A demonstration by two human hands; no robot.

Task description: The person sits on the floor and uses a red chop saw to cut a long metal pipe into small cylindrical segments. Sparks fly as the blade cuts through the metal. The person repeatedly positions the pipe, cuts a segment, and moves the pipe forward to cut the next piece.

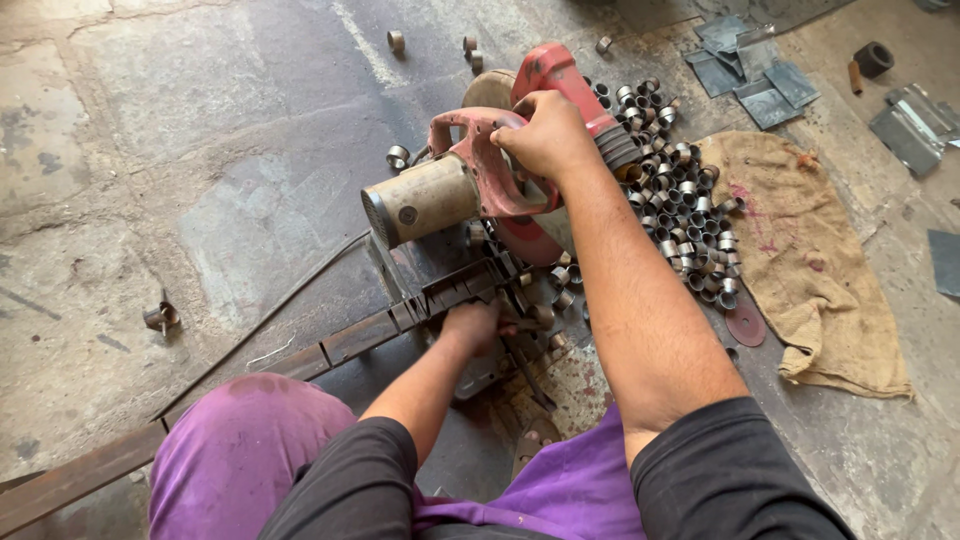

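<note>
A red chop saw with a tan motor housing stands on the concrete floor in front of me. My right hand is closed around its red handle at the top. Lower down, my left hand grips a long dark metal bar at the saw's clamp, right under the blade. The bar runs off to the lower left. A heap of short cut metal rings lies just right of the saw.
A brown burlap sack is spread on the floor at right. Grey metal sheet offcuts lie at the top right. A few stray rings sit left of the saw. My purple-clad knees are at the bottom.
</note>
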